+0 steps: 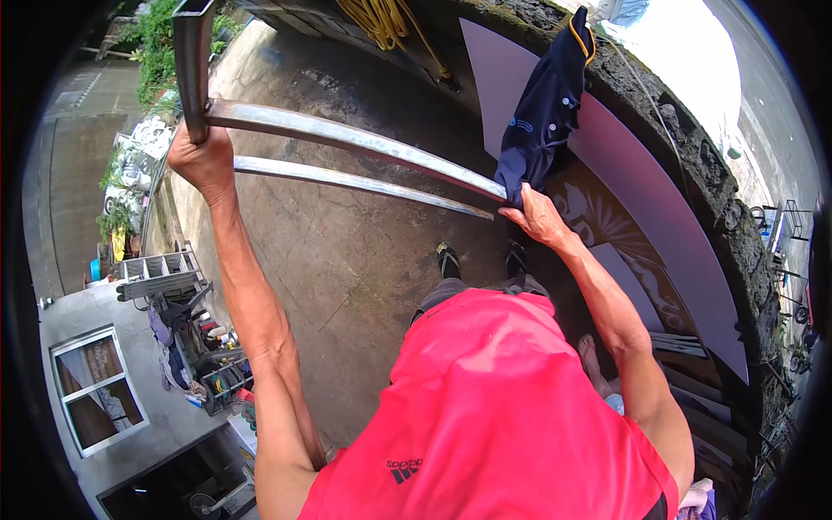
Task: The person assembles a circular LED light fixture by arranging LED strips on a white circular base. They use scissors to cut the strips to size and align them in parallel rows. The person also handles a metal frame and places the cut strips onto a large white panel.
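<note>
My left hand (206, 165) is closed round a corner of a metal frame (347, 132), where a dark upright tube (192, 69) meets a silvery bar. Two long silvery bars run from there toward the right, one nearer than the other. My right hand (542, 218) is closed at the right end of the farther bar, its thumb on the near side. A dark navy garment (546, 113) with pale buttons and a yellow edge stretches from the wall top down to that hand. Whether the fingers also grip the cloth is hidden.
A rough concrete wall (685, 130) curves along the right, with pale panels (659, 217) leaning on it. Coiled yellow rope (377, 22) hangs far ahead. A ladder (160, 270) and a cluttered rack (221, 368) stand left by a house. Another person's bare foot (589, 355) shows at right.
</note>
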A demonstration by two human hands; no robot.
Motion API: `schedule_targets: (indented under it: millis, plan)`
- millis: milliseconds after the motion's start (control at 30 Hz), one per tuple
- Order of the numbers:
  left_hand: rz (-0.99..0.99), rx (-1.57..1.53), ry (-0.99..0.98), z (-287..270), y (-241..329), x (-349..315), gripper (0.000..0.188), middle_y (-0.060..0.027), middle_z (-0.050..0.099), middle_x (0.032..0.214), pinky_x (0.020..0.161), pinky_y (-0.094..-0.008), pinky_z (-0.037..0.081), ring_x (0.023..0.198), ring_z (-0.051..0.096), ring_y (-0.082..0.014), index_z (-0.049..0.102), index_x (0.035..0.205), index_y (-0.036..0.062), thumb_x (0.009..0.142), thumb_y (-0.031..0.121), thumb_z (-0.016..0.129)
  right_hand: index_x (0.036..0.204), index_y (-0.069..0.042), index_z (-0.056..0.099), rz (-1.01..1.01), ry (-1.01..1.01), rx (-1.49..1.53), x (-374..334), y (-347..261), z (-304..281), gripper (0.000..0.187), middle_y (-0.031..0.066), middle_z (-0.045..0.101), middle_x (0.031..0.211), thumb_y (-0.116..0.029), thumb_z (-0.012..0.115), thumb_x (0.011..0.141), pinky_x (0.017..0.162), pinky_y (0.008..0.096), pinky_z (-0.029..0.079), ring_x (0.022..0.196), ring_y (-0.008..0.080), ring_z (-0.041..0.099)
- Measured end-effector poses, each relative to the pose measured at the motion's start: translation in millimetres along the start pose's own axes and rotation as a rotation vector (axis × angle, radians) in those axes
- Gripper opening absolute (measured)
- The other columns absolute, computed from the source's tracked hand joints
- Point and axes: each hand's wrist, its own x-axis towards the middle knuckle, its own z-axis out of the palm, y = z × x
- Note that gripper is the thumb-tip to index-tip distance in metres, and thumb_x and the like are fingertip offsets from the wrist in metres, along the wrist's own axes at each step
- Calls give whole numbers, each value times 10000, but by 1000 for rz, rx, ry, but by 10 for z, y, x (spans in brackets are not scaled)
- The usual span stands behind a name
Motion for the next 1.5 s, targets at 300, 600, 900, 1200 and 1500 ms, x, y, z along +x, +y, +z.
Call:
schedule_targets:
  millis: [300, 600, 900, 1200, 1500]
  plan:
    - [-221, -699, 343, -791, -823, 289, 434, -28, 612, 798, 926, -400, 428, 871, 560, -201, 634, 783, 63, 955, 462, 630, 1121, 0, 596, 58, 53, -38, -105, 591, -657, 311, 162, 585, 1116, -240, 658, 933, 910, 434, 435, 1055, 378, 542]
    - [-147, -866, 296, -613, -407, 496, 534, -59, 555, 747, 1039, -495, 400, 801, 529, -216, 569, 752, 60, 992, 534, 512, 1341, -54, 568, 230, 94, 1273, 528, 334, -948, 678, 138, 590, 1349, -597, 563, 936, 963, 454, 517, 1236, 251, 567]
    - [-77, -1066, -25, -241, 18, 292, 483, -86, 579, 827, 1131, -532, 336, 875, 551, -244, 581, 835, 47, 1015, 482, 472, 1389, -83, 522, 150, 144, 1437, 1418, -485, 107, 528, 61, 585, 1366, -320, 665, 940, 1089, 383, 405, 1254, 200, 551]
    - [-169, -1200, -251, 315, 780, 1, 714, -260, 514, 1401, 1184, -454, 345, 1346, 483, -343, 514, 1317, -68, 974, 558, 502, 1252, -47, 605, -442, 584, 329, 2483, -1924, -218, 366, 95, 660, 1177, -194, 638, 918, 926, 353, 490, 1089, 240, 631]
    - [-121, -1285, -262, 906, 1360, -255, 716, -239, 551, 1384, 1136, -403, 369, 1318, 512, -288, 553, 1314, -72, 969, 556, 536, 1100, -36, 644, -328, 475, 553, 2546, -1775, -519, 197, 110, 655, 1082, -120, 588, 932, 897, 360, 491, 1016, 229, 616]
